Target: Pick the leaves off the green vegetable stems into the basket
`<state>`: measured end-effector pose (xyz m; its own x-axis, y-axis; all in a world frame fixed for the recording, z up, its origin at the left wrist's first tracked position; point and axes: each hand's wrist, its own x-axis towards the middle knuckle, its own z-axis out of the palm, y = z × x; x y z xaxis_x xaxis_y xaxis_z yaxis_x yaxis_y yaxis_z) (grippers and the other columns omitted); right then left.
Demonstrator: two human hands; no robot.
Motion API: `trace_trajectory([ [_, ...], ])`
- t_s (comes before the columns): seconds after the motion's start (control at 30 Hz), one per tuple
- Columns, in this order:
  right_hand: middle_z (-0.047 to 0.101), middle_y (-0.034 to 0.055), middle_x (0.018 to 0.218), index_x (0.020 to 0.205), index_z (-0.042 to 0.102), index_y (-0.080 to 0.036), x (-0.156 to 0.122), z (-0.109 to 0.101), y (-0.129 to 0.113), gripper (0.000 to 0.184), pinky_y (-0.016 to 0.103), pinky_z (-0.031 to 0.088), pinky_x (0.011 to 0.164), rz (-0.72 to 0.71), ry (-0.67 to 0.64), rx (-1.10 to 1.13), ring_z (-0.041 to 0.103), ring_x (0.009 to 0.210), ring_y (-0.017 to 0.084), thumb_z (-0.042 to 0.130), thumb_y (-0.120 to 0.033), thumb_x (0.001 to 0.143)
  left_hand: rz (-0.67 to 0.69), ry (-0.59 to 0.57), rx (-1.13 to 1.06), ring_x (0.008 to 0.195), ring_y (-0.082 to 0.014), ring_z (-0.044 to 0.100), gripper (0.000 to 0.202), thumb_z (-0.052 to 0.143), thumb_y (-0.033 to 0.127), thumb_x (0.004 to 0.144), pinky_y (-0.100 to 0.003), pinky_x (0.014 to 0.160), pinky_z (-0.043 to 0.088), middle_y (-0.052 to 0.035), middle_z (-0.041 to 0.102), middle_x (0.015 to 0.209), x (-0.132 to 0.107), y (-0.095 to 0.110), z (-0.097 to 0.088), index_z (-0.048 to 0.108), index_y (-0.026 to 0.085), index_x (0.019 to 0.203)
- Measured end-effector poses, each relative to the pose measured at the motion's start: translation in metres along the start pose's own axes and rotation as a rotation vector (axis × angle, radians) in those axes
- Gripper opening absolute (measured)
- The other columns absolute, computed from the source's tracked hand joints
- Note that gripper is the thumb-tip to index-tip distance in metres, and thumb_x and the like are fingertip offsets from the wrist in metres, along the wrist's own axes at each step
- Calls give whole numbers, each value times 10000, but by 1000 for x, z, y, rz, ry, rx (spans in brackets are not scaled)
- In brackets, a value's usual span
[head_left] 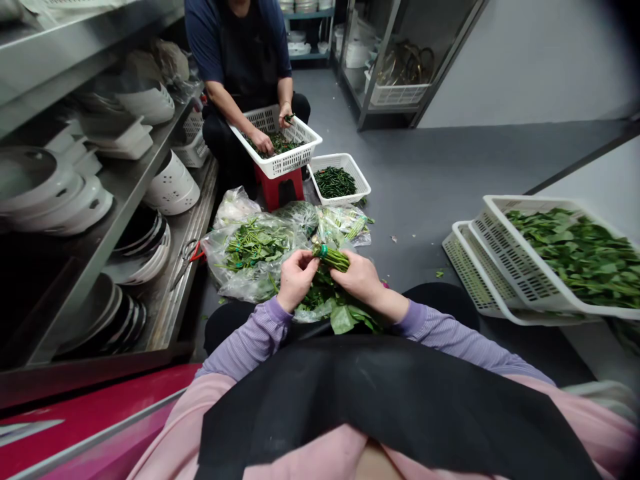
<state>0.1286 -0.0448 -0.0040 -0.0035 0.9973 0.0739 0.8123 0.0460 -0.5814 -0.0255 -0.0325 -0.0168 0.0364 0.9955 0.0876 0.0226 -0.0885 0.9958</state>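
A bunch of leafy greens (334, 259), its stems bound by a green tie, is held above my lap. My right hand (361, 277) is wrapped round the stems, with the leaves hanging down below it. My left hand (297, 277) pinches at the stem ends beside the tie; its fingertips touch the bunch. Just beyond my hands, an open clear plastic bag (220, 260) holds more bundled greens (257, 243). A second clear bag (345, 223) with pale-stemmed vegetables lies behind.
A co-worker (245, 60) handles dark green peppers in a white basket (295, 160) on a red stool (280, 192). Another basket (369, 181) of peppers stands beside it. At right, a basket (530, 280) holds loose leaves. Scissors (186, 260) rest on the left shelf (165, 293) near dishes.
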Motion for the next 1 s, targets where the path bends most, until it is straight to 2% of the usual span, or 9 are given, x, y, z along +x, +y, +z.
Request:
trace_trajectory([
  [0.13,645,89,809,905,608,-157,2,3,14,273,311,386,680,-263,188,-247,571,750,214,534,-341,717,-68,-40,-113,499,-74,509,207,637,308,690,-203,507,409,7,591,629,-2,5,1,562,123,745],
  [0.23,643,99,838,914,606,-147,6,0,26,275,335,372,744,-471,328,-335,559,804,218,537,-342,733,-92,-111,-193,498,-86,546,234,662,320,681,-221,526,441,-4,618,659,-2,5,-2,579,121,772],
  [0.43,647,60,837,819,616,-204,13,-16,46,140,340,364,835,-732,556,-358,557,872,188,543,-301,747,-160,-372,-282,539,-116,596,303,677,353,690,-256,588,484,-18,634,652,-2,6,-10,625,107,858],
  [0.53,653,38,843,827,619,-227,12,-19,52,114,342,364,858,-783,610,-329,563,881,170,535,-242,752,-197,-451,-321,556,-124,608,342,726,335,638,-264,592,498,-38,658,716,-4,8,-9,629,102,869],
  [0.73,654,33,853,859,623,-244,7,-19,58,127,350,362,879,-787,637,-311,563,913,165,547,-222,760,-211,-462,-332,564,-128,614,327,755,323,597,-266,609,510,-44,662,691,-6,9,-3,634,93,795],
  [0.9,652,9,864,840,620,-272,4,-24,62,118,348,339,898,-845,678,-287,547,948,149,555,-211,763,-186,-557,-283,650,-143,627,314,709,339,662,-268,680,505,-69,671,715,-6,14,-6,661,86,842],
  [1.0,654,-11,843,790,623,-293,-1,-29,67,102,368,308,917,-846,605,-295,548,938,149,544,-229,774,-183,-632,-233,637,-146,621,317,657,362,713,-264,640,500,-76,669,739,-8,22,-8,668,99,888],
])
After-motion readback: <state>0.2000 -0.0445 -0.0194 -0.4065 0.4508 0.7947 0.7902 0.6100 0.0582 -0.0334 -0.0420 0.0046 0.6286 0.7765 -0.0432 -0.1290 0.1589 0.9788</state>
